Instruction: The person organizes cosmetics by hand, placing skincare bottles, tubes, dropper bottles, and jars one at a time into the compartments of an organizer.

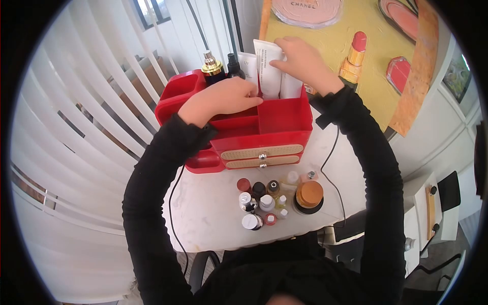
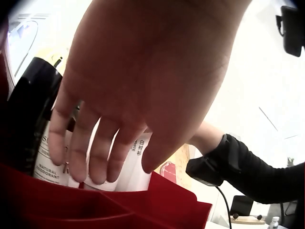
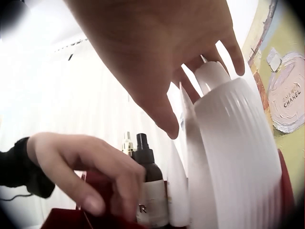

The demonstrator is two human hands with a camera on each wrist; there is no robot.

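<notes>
A bright red organizer (image 1: 286,137) bears tan, mesh-patterned drawer fronts (image 1: 239,153) and silver knobs (image 1: 263,156). White tubes (image 1: 270,68) carry dark lettering, as grey mottles a white tabletop (image 1: 195,208) and pinks and reds mark a yellow painting (image 1: 378,51).

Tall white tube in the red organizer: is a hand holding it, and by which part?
The right hand appears to hold the tall white tube by its upper end.

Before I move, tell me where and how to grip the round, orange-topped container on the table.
Grip the orange-topped container around the sides of its wide, round top, probably coming down from above and the right: small bottles crowd its left, while its right side looks open.
</notes>
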